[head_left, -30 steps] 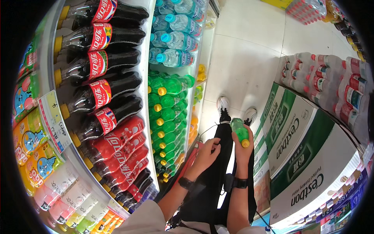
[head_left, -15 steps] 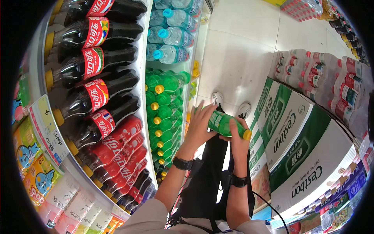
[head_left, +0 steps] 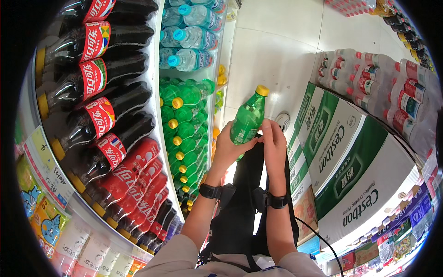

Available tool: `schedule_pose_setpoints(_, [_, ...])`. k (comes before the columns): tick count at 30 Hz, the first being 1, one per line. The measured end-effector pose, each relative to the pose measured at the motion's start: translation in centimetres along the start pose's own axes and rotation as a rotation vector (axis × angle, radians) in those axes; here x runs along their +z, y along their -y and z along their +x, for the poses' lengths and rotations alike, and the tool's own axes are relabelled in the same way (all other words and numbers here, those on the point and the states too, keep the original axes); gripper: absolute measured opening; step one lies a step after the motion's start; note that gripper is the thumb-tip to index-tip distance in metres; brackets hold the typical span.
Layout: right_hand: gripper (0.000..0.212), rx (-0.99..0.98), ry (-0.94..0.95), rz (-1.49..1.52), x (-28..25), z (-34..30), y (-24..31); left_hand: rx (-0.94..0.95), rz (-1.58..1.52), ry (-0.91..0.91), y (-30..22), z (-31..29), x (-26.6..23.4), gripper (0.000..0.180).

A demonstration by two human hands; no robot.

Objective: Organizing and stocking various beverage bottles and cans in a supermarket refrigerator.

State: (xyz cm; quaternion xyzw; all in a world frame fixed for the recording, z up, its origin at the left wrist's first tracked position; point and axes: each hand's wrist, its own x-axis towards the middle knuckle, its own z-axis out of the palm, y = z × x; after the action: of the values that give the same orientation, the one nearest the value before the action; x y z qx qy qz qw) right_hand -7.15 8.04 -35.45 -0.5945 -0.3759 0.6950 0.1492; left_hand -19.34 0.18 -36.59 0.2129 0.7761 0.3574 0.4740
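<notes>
A green plastic soda bottle (head_left: 249,117) with a yellow cap stands nearly upright in front of me, its cap pointing away. My left hand (head_left: 227,148) is wrapped round its lower left side, with the thumb across the near side. On the right, my right hand (head_left: 274,142) has its fingers bent in against the bottle's lower side, its thumb close to the left thumb. Part of the bottle's base is hidden by my hands. Similar green bottles (head_left: 189,124) with yellow caps lie in rows on the shelf left of my left hand.
Large dark cola bottles (head_left: 99,120) fill the shelf at far left, with clear water bottles (head_left: 196,39) farther back. White-and-green cartons (head_left: 332,147) stack close on my right, with shrink-wrapped bottles (head_left: 369,81) behind. Pale floor tiles (head_left: 272,51) lie ahead. A black cable (head_left: 323,237) curves beside my right forearm.
The bottle has turned from lying with its cap toward the right and near to standing with its cap away from me. My right hand has moved from near the cap to the lower side.
</notes>
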Motion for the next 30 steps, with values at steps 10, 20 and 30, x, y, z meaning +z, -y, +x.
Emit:
schedule_pose_setpoints(10, [0.053,-0.064,-0.112,-0.058,2.5,0.9,-1.5,0.168,0.501,-0.173,-0.1,-1.8,1.9,0.071])
schedule_pose_setpoints(20, [0.068,-0.095,-0.130,0.218,-0.4,1.1,-4.4,-0.105,-0.012,0.338,1.0,-1.7,0.6,0.076])
schedule_pose_setpoints(30, [0.047,-0.049,-0.043,0.128,0.8,1.1,-3.3,0.106,0.348,0.019,1.7,-3.3,0.1,0.065])
